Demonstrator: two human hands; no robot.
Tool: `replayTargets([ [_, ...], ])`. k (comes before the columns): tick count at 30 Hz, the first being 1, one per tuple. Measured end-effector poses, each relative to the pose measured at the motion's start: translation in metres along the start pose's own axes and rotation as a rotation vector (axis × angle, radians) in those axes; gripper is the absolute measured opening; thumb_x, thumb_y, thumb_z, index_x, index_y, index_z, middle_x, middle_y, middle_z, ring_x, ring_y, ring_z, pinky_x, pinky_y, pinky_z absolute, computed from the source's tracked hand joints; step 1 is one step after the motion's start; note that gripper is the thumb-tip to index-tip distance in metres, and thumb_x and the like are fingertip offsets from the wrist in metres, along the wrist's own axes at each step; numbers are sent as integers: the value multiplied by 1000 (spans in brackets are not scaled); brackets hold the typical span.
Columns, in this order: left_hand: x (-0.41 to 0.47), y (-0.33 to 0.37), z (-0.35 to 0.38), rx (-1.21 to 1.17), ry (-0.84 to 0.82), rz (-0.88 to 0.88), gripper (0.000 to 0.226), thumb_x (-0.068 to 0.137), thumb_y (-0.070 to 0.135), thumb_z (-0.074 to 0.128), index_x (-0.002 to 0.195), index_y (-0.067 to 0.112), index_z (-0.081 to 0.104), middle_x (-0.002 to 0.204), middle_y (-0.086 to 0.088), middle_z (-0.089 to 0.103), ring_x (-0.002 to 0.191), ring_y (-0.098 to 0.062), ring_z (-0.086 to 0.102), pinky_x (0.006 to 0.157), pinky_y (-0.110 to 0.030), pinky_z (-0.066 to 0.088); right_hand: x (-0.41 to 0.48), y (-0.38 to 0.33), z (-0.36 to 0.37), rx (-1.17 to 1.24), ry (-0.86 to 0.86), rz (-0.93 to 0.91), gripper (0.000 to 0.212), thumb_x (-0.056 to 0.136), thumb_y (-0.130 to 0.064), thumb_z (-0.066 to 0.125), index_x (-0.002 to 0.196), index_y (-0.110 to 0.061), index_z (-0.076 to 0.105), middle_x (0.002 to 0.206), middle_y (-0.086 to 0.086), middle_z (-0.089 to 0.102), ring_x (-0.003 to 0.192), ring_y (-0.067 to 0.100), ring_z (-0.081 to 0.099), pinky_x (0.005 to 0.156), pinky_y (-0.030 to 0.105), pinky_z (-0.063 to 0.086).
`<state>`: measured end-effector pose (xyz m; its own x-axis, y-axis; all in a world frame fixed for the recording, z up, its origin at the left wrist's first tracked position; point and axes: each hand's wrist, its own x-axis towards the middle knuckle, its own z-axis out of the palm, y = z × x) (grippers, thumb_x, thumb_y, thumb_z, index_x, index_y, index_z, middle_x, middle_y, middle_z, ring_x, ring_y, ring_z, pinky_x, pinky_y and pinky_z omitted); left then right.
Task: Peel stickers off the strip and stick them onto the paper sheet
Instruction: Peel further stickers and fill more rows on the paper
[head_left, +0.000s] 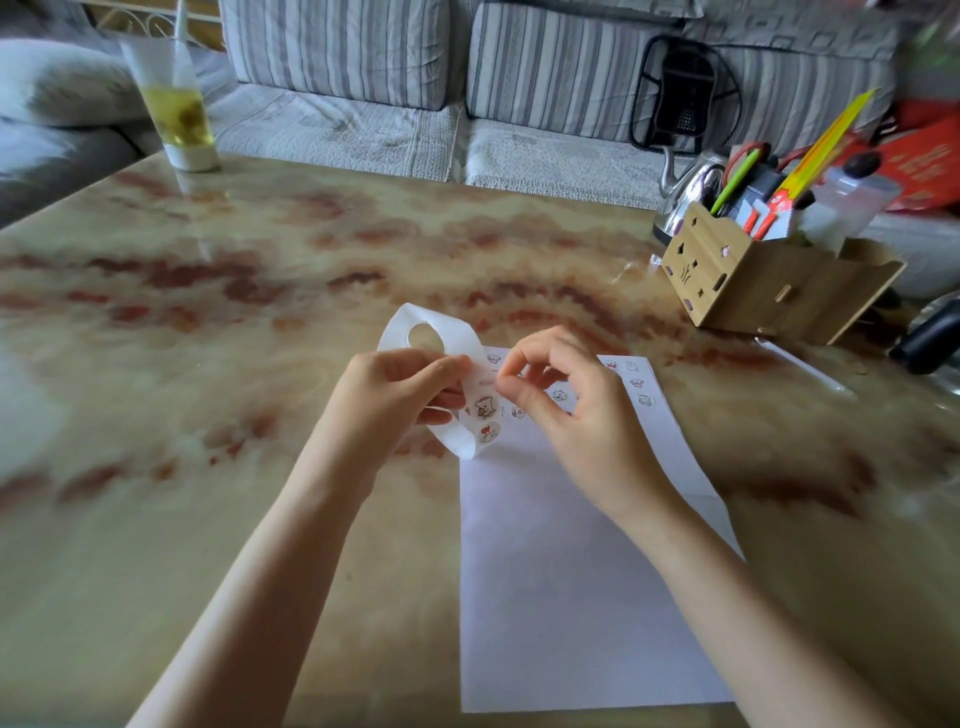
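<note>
A white sticker strip (470, 340) curls in a loop above the table, with round cartoon stickers (486, 408) on its lower part and an empty round hole near its top. My left hand (400, 389) grips the strip between thumb and fingers. My right hand (561, 400) is at the strip's edge, thumb and forefinger pinching at a sticker there. The white paper sheet (571, 571) lies flat under my right hand, with several small stickers (639, 384) stuck along its far end.
A wooden desk organiser (753, 280) with pens, scissors and a yellow ruler stands at the right of the marble-patterned table (208, 364). A tall cup of yellow drink (176, 114) stands far left. A metal kettle (685, 192) and a striped sofa (363, 78) lie behind.
</note>
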<state>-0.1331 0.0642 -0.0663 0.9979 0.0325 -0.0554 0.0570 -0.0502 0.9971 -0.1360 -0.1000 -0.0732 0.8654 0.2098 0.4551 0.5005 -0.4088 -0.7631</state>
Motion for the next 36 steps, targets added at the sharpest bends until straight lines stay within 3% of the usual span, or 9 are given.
replayTargets([
  [2,1,-1,-1,44,41,24,17,86,19,65,72,17,73,62,5,71,63,-3,66,65,-17,56,2,-3,-8,228,5,145,12,89,-8,62,82,-17,62,79,-7,63,71,9,57,72,17,46],
  [4,1,-2,-2,67,69,38,19,86,19,65,69,19,73,61,5,70,63,-3,66,64,-17,56,6,5,-25,301,44,260,11,88,-4,62,81,-13,63,68,-8,63,61,7,55,60,17,47],
  [7,3,-4,-4,83,82,45,20,87,18,64,69,21,73,63,5,71,64,-5,66,67,-21,56,10,28,-55,179,49,442,7,85,-4,66,80,-9,66,61,-7,65,54,7,54,47,17,43],
  [11,4,-5,-4,88,89,49,19,86,19,64,69,21,73,63,4,71,64,-5,66,63,-19,54,6,61,-88,-22,92,612,3,82,-5,70,81,-3,68,67,4,66,43,1,50,38,14,35],
  [15,4,-5,-3,95,90,54,20,86,19,64,68,22,72,60,6,70,62,-3,65,61,-16,54,5,73,-97,-75,81,670,2,81,-6,71,81,-5,69,68,4,66,38,0,46,37,13,33],
  [22,4,-6,-3,85,78,63,20,86,18,64,68,22,72,60,6,70,61,-3,65,59,-15,52,8,73,-83,-63,32,704,2,79,-9,73,79,-9,72,68,1,68,50,10,45,39,9,30],
  [29,6,-7,-4,80,81,55,20,87,19,64,69,21,72,61,4,70,63,-5,65,61,-17,53,7,76,-79,-48,55,771,4,76,-11,76,76,-11,73,59,-4,64,43,3,44,38,9,31],
  [36,5,-6,-4,72,80,56,20,86,19,64,68,21,72,61,4,70,63,-5,65,60,-16,52,6,77,-78,-52,69,792,4,77,-12,76,75,-14,72,66,-1,67,44,2,44,38,9,30],
])
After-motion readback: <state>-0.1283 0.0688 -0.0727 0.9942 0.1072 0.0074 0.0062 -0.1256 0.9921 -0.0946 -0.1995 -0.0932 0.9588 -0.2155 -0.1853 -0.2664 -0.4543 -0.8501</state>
